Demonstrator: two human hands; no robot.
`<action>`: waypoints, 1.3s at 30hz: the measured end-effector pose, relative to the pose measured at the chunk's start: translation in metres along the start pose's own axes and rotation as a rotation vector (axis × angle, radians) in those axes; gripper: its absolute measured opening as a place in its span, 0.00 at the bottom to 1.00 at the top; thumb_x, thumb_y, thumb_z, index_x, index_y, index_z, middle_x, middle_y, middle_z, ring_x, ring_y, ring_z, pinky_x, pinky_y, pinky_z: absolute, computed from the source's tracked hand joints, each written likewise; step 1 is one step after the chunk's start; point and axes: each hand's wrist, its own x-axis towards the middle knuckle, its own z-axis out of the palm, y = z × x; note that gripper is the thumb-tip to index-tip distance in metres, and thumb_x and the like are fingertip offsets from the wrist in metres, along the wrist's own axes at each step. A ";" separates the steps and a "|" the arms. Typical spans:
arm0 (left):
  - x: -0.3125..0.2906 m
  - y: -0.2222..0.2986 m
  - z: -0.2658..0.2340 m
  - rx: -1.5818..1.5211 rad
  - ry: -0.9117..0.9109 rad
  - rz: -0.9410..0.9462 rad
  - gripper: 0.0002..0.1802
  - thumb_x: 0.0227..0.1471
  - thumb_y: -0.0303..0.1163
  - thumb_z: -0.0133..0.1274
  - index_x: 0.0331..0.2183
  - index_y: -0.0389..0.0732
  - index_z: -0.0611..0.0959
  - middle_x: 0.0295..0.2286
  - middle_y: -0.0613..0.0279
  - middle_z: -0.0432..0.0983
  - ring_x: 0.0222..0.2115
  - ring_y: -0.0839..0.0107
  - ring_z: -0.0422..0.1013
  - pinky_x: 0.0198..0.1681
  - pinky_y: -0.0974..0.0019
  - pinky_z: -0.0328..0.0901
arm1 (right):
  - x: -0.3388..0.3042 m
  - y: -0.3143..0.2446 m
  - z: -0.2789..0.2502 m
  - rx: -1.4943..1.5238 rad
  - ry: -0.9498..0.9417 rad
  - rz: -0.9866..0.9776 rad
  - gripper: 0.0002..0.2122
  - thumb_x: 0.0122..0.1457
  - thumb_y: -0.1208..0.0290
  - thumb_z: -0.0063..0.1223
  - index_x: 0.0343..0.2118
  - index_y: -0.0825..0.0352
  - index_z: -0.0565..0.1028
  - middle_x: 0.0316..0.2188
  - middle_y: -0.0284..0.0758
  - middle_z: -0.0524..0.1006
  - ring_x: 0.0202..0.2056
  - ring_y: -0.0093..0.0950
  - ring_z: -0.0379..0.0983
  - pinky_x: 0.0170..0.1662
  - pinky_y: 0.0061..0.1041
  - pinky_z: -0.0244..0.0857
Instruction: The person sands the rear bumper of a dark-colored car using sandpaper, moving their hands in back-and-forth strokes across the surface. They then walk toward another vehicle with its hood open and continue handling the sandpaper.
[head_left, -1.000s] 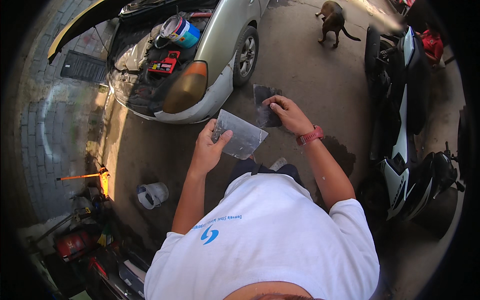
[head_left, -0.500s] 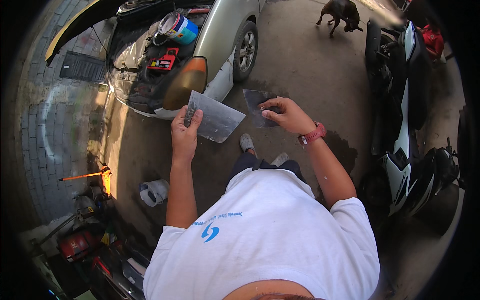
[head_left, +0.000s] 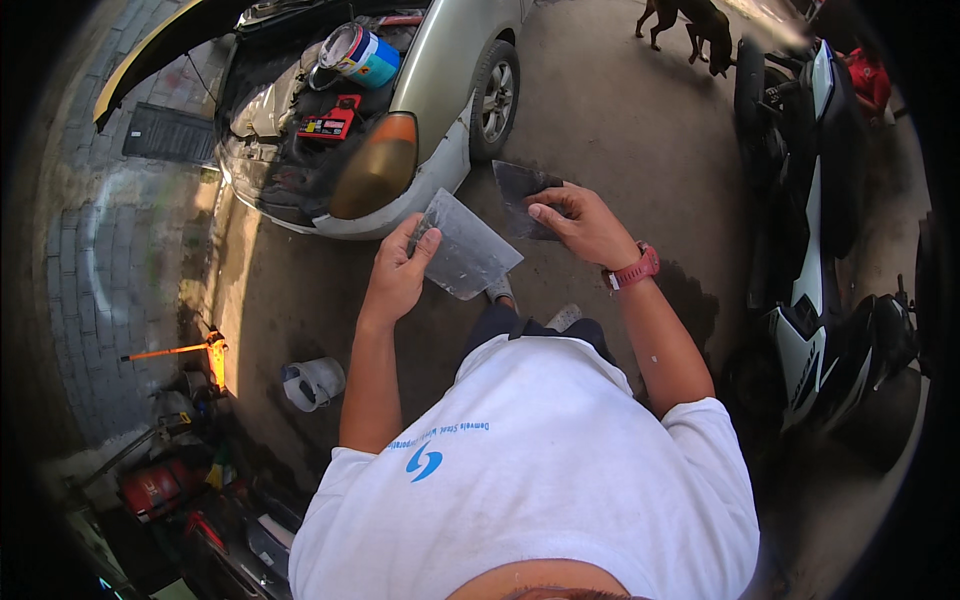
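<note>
My left hand grips a flat, four-sided grey putty spreader by its left edge, the thumb lying on top. The spreader's face is smudged and pale. To the right, my right hand pinches a darker flat putty spreader between thumb and fingers. A small gap separates the two spreaders, both held in the air in front of my body. A red watch is on my right wrist.
Ahead on the left stands a car with its hood up; a can and a red-topped battery are in its engine bay. A white bucket and orange jack are left, a motorcycle right. A dog stands beyond.
My left hand has moved right and slightly down with its spreader, closer to the other one. My right hand has shifted a little right, its spreader more tilted. The dog has moved right.
</note>
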 end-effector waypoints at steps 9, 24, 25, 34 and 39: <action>-0.002 0.014 0.041 0.093 -0.190 -0.015 0.17 0.74 0.40 0.55 0.47 0.33 0.84 0.33 0.64 0.82 0.35 0.79 0.71 0.43 0.66 0.69 | 0.007 -0.021 0.020 0.268 0.180 0.178 0.16 0.68 0.57 0.67 0.40 0.68 0.87 0.32 0.37 0.82 0.36 0.26 0.77 0.45 0.30 0.70; -0.004 0.000 0.039 0.088 -0.081 -0.047 0.17 0.73 0.41 0.58 0.45 0.35 0.86 0.32 0.67 0.81 0.34 0.81 0.71 0.41 0.69 0.68 | 0.003 -0.005 0.009 0.546 0.163 0.146 0.20 0.69 0.53 0.67 0.35 0.70 0.87 0.24 0.25 0.79 0.27 0.14 0.69 0.30 0.22 0.63; -0.003 -0.001 0.040 0.022 -0.076 -0.016 0.16 0.73 0.40 0.58 0.46 0.35 0.86 0.32 0.66 0.81 0.35 0.81 0.71 0.42 0.69 0.68 | -0.004 -0.007 0.012 0.445 0.062 0.140 0.20 0.69 0.53 0.67 0.34 0.70 0.87 0.24 0.25 0.78 0.27 0.15 0.69 0.31 0.23 0.63; 0.010 -0.005 0.016 0.263 0.175 0.084 0.15 0.75 0.38 0.55 0.48 0.36 0.86 0.34 0.65 0.83 0.32 0.80 0.75 0.37 0.73 0.70 | -0.020 -0.013 -0.005 0.245 0.099 0.137 0.21 0.68 0.56 0.68 0.24 0.70 0.80 0.19 0.25 0.69 0.26 0.16 0.64 0.48 0.30 0.70; 0.012 0.001 0.006 0.346 0.237 -0.124 0.12 0.72 0.32 0.58 0.49 0.35 0.86 0.31 0.65 0.83 0.29 0.78 0.75 0.36 0.73 0.72 | -0.025 -0.010 -0.017 0.310 0.167 0.233 0.22 0.68 0.58 0.67 0.22 0.69 0.77 0.17 0.25 0.66 0.26 0.18 0.63 0.67 0.33 0.63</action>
